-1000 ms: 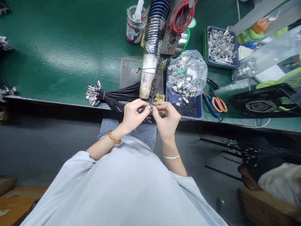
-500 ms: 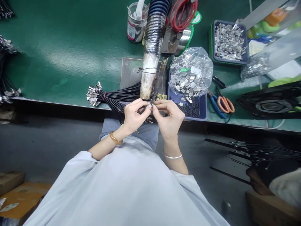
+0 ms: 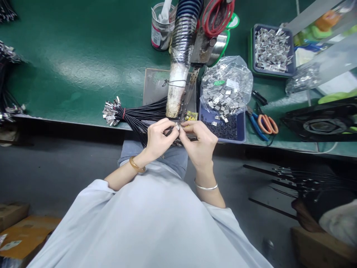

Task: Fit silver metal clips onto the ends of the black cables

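Observation:
My left hand [image 3: 161, 137] and my right hand [image 3: 199, 143] meet fingertip to fingertip at the bench's front edge, below the nozzle of a taped extraction hose [image 3: 177, 82]. Both are closed in a pinch. Between the fingertips is a small silvery piece, mostly covered, that looks like a metal connector [image 3: 177, 126]. A bundle of black cables [image 3: 147, 111] with metal connector ends, tied with a red band, lies beside my left hand. Right of my right hand sits a blue tray [image 3: 242, 128] of small black parts, with a clear bag of metal connector shells [image 3: 225, 87] on it.
A bin of metal shells [image 3: 272, 50] stands at the back right. Blue-handled pliers [image 3: 259, 126] and orange-handled scissors [image 3: 267, 124] lie right of the tray, near a black fan [image 3: 323, 121]. A jar [image 3: 161, 31] and a solder spool [image 3: 220, 46] flank the hose. More cables [image 3: 9, 82] lie far left.
My right hand has shifted slightly left and down, its fingertips closer to those of my left hand. My left hand stays almost where it was, still pinching.

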Tool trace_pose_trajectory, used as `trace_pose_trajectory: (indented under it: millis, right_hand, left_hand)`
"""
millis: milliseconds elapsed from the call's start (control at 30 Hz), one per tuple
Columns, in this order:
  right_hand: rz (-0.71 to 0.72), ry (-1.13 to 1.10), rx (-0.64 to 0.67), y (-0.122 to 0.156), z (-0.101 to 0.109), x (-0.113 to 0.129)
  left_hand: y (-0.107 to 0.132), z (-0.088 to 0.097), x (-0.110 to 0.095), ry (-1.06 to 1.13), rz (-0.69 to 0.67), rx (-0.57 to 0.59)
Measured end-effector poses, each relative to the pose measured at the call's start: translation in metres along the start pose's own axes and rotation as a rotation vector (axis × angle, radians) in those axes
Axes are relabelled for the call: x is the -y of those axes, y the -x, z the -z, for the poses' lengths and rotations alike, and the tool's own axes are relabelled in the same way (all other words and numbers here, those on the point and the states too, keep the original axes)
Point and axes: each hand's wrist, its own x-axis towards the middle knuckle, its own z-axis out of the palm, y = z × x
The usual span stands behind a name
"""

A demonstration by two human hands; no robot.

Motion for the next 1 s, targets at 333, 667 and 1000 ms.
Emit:
trace_pose_trajectory:
  millis: [333, 667, 1000]
  right_hand:
    - [-0.051, -0.074, 0.005, 0.002, 0.001, -0.005]
    - [-0.112, 0.051, -0.547, 0.002, 0.059, -0.004]
    - [-0.244, 0.502, 0.105, -0.014, 0.056, -0.097]
  left_hand:
    - [0.001, 0.002, 0.002, 0.014, -0.030, 0.021]
    - [0.008, 0.034, 0.020, 0.162, 0.035, 0.138]
    - [-0.024, 0.008, 0.042, -0.525, -0.306, 0.290]
